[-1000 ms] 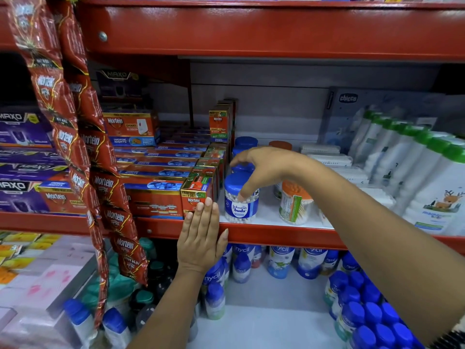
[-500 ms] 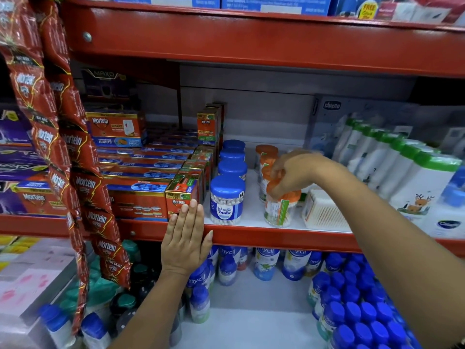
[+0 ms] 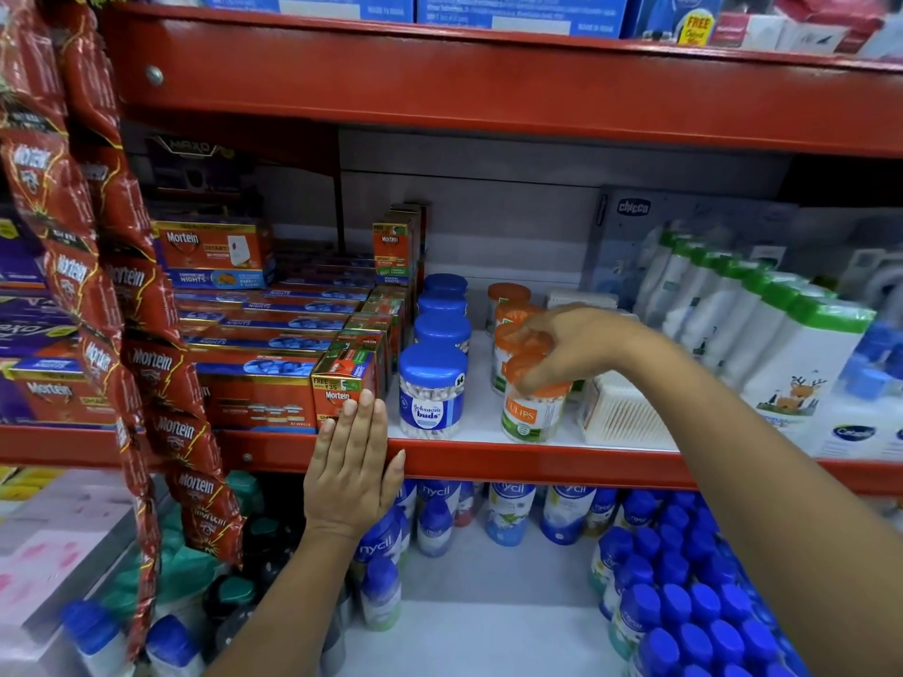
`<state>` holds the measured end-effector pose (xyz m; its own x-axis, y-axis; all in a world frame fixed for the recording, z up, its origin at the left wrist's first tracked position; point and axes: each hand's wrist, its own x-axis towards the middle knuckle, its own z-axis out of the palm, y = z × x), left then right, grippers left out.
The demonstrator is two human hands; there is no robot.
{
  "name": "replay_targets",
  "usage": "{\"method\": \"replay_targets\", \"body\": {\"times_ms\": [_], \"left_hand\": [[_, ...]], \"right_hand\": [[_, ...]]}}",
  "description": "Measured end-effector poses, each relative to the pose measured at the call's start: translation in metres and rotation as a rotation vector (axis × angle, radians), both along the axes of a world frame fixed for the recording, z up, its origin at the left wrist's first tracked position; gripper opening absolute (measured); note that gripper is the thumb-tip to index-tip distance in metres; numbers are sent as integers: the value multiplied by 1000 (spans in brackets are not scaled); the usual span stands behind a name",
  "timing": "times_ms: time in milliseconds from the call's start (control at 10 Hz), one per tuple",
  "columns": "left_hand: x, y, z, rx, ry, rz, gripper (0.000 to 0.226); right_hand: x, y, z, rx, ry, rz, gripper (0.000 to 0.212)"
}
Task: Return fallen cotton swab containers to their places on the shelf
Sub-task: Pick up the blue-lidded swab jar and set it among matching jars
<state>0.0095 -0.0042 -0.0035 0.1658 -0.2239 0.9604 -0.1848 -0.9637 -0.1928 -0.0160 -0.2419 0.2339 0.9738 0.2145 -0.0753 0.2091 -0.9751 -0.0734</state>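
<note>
Against the red front edge of the shelf (image 3: 537, 464), left hand (image 3: 353, 473) lying flat, fingers straight and together, holding nothing, fingertips touching a Mortein carton (image 3: 342, 378). Just right of it, near the front edge, standing upright: a blue-lidded Johnson's buds jar (image 3: 432, 390), heading a row of blue-lidded jars (image 3: 442, 310). Further right, right hand (image 3: 571, 346) curling over the orange lid, gripping the Tulips cotton swab container (image 3: 535, 408), standing upright beside a white swab box (image 3: 618, 412).
</note>
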Motion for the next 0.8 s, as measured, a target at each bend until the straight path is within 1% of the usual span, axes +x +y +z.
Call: {"method": "replay_targets", "body": {"times_ms": [100,200,300,400,500,600,800], "left_hand": [[0,-1,1,2,4,-1,61],[0,0,0,0,3,2,61],[-1,0,0,-3,3,-3,61],[0,0,0,-1,1,-5,61],[1,0,-1,2,-1,6,61],[1,0,-1,3,4,5,61],[1,1,-2,-2,3,1,61]], "right_hand": [[1,1,-5,-39,-23,-7,61],[-2,1,-3,27,9,32,62],[-4,0,-4,35,-38,1,71],[-3,-1,-10,13,-43,6,69],[-3,-4,-12,74,-14,23,68],[-2,-6,-16,119,-42,-4,69],[-3,-4,-21,129,-77,-11,66]]}}
